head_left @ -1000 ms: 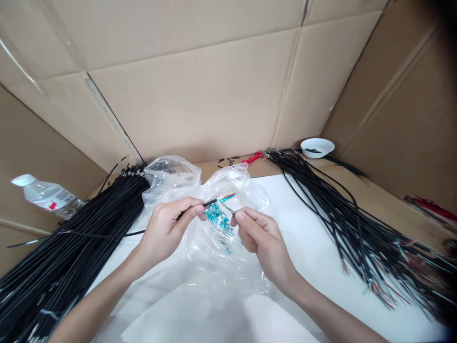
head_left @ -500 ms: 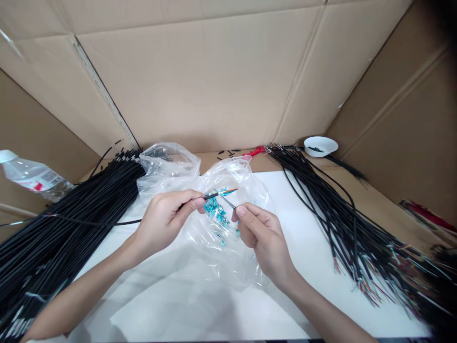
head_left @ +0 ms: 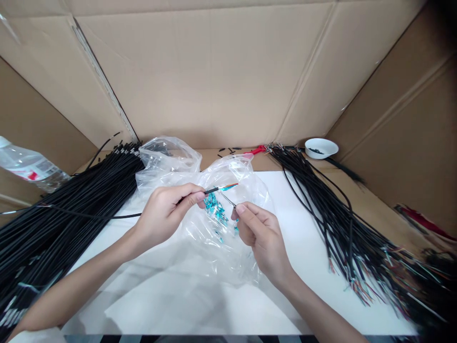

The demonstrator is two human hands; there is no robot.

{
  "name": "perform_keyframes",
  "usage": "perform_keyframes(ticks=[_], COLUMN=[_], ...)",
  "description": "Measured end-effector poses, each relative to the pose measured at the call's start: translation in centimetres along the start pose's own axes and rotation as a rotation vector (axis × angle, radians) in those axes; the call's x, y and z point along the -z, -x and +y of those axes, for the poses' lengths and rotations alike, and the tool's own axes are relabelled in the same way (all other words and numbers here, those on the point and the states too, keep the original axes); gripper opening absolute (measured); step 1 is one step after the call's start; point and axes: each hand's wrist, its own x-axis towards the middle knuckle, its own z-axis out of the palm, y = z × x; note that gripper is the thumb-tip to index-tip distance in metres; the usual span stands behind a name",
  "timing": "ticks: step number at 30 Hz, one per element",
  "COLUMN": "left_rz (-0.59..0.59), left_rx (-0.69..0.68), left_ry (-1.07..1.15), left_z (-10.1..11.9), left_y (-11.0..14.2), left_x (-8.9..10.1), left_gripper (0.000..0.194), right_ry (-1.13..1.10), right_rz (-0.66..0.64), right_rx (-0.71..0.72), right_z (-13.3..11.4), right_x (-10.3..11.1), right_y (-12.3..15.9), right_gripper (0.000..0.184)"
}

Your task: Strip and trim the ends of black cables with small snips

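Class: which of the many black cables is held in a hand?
The cable in the left hand, its tip orange and blue; those in the left bundle and right bundle are unheld.

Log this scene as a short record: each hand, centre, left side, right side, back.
left hand: pinches a thin round black cable, coloured wires bared at its end
right hand: grips a slim silver metal tool, tip close to those wires
centre: shiny teal scraps, in or on a crumpled clear plastic bag
left side: long black cable bundle; clear plastic bottle
right side: black cables with frayed coloured ends
back: white round bowl
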Motion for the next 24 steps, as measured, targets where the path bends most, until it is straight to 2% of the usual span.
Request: perform_keyframes(ticks=[2,4,8,11,14,16,18,21,24], left_rz=[-0.002,-0.008,-0.025,-0.039,-0.063,-0.084,-0.105,-0.123,-0.111], left_rx=[0.005,0.004,-0.015,-0.026,-0.041,-0.063,-0.093,-0.137,-0.172], left_ry=[0.01,0.018,0.021,0.017,0.009,0.01,0.021,0.042,0.058], left_z=[-0.2,-0.3,-0.4,-0.4,-0.5,-0.7,-0.8,-0.9,-1.0], left_y=[0.0,0.0,0.0,0.0,0.0,0.1,0.3,0.5,0.6], left_x=[0.0,-0.1,0.0,0.1,0.1,0.1,0.2,0.1,0.1], left_gripper=[0.032,0.032,0.031,0.032,0.031,0.029,0.028,0.027,0.028], right_ry=[0.09,0.207,0.492,0.797,1.199,1.445,1.578,1.576,1.44], right_rz=[0.012,0.096,0.451,0.562,0.517,0.443,0.367,0.275,0.311], right_rx=[0.058,0.168,0.398,0.313,0.214,0.225,0.238,0.237,0.309], right_z=[-0.5,-1.2,-2.1,-1.5,0.7,2.7,4.4,5.3,3.7], right_x=[0.7,2.0,6.3,9.6,11.9,12.7,13.2,13.5,13.0], right_y=[0.1,0.3,0.6,0.1,-0.7,-1.1,-1.3,-1.7,-2.1], right_gripper=[0.043,0.039,0.032,0.033,0.037,0.036,0.033,0.03,0.037])
